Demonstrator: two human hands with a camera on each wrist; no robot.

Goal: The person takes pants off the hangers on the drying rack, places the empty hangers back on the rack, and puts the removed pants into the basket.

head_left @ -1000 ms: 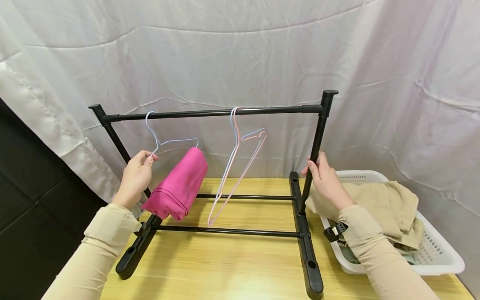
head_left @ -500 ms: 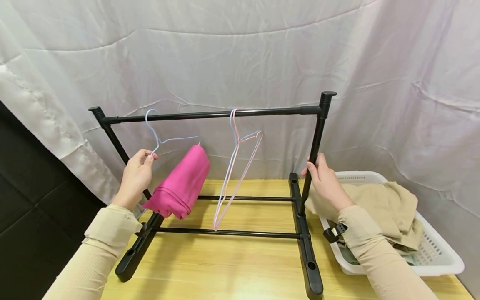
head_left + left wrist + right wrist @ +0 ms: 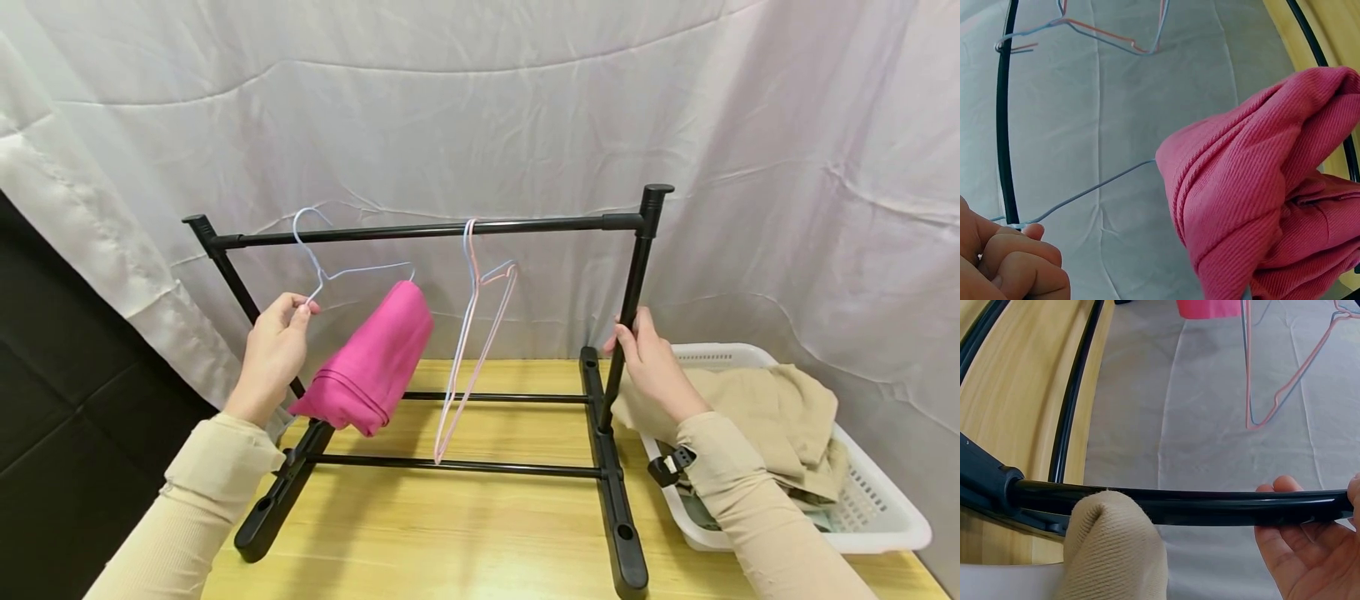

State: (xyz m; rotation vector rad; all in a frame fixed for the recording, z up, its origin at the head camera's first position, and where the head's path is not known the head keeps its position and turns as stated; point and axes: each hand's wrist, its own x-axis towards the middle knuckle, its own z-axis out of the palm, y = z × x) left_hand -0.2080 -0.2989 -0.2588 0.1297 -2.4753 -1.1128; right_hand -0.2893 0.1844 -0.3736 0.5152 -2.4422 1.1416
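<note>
In the head view my left hand (image 3: 276, 354) pinches the side of a light blue wire hanger (image 3: 367, 269) just below its neck. A folded pink garment (image 3: 375, 358) is draped over that hanger. The hanger's hook stands over the left part of the black garment rack's top rail (image 3: 397, 232), its curve raised a little above it. Around the rack's right upright (image 3: 636, 275) my right hand (image 3: 652, 360) curls its fingers and thumb; the right wrist view shows fingers (image 3: 1288, 540) on the post. Farther along the rail hang a blue and a pink hanger (image 3: 461, 358).
Right of the rack stands a white perforated basket (image 3: 885, 521) with beige clothing (image 3: 772, 417) in it. Black feet (image 3: 626, 533) and low crossbars (image 3: 457, 465) rest on the wooden table (image 3: 450, 533). A pale curtain (image 3: 450, 125) hangs behind.
The blue hanger with the pink garment has swung rightward, and its hook has risen over the rail. The two bare hangers have swayed. My right hand stays on the upright.
</note>
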